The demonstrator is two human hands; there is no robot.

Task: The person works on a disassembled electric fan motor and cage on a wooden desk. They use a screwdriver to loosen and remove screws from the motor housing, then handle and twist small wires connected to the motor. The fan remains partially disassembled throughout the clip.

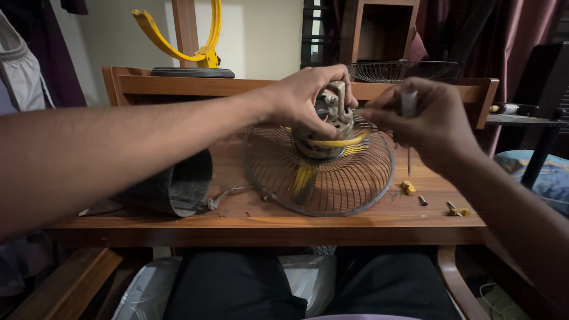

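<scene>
Both hands work at the fan motor (329,121): your left hand (302,95) grips it, your right hand (430,118) pinches a screwdriver (408,127). You seem mid-way through unscrewing; next, seat the tip squarely.

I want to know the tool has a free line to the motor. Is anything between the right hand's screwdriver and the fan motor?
Nothing visible. The right hand holds the screwdriver right beside the fan motor, which the left hand grips from above; the wire guard lies beneath.

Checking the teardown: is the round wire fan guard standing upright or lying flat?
Lying flat: the round wire fan guard rests on the wooden table, motor pointing up, left hand gripping it.
</scene>
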